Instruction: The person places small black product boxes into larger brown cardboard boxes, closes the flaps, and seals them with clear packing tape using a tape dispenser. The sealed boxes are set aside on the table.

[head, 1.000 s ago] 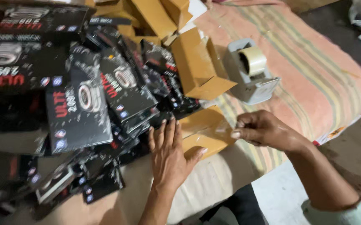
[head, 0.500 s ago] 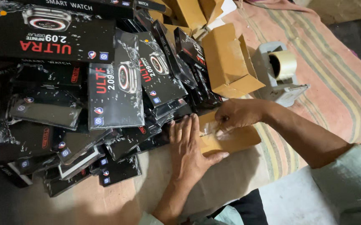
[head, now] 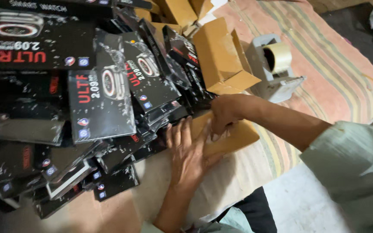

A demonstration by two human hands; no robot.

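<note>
My left hand [head: 189, 156] lies flat, palm down, fingers spread, on the near end of a small brown cardboard box [head: 238, 136] on the striped cloth. My right hand [head: 224, 113] reaches across from the right and presses its fingers on the top of the same box, close to the left hand. A big heap of flat black product boxes with watch pictures [head: 102, 103] rises just left of and behind the box, touching it.
An open brown carton [head: 223, 58] stands behind the hands. A grey tape dispenser with a roll of clear tape [head: 274, 64] sits to its right on the pink striped cloth [head: 337, 82]. More brown cartons [head: 177, 11] lie at the back.
My right hand has slid left along the top of the cardboard box toward the black heap. My left hand stays flat on the box. The view has shifted left and closer.
</note>
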